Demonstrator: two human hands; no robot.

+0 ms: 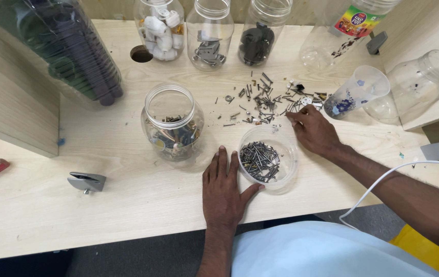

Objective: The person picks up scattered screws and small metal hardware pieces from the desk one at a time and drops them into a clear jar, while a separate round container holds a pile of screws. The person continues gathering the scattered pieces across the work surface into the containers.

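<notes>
fingers (295,117) picking among loose screws (268,100)

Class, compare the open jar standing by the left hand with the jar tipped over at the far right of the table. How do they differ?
The open jar stands upright; the tipped jar lies on its side. The open jar holds mixed metal bits; the tipped jar looks empty. The left hand rests near the open jar; the tipped jar lies beyond the right hand. Both are clear and lidless.

The right hand (314,131) is covering its own fingertips, so any pinched piece is staying hidden. The loose scatter of small metal parts (268,100) is too tiny to sort. The picture's top edge is cutting the jars (209,31) at the tabletop's far edge.
</notes>
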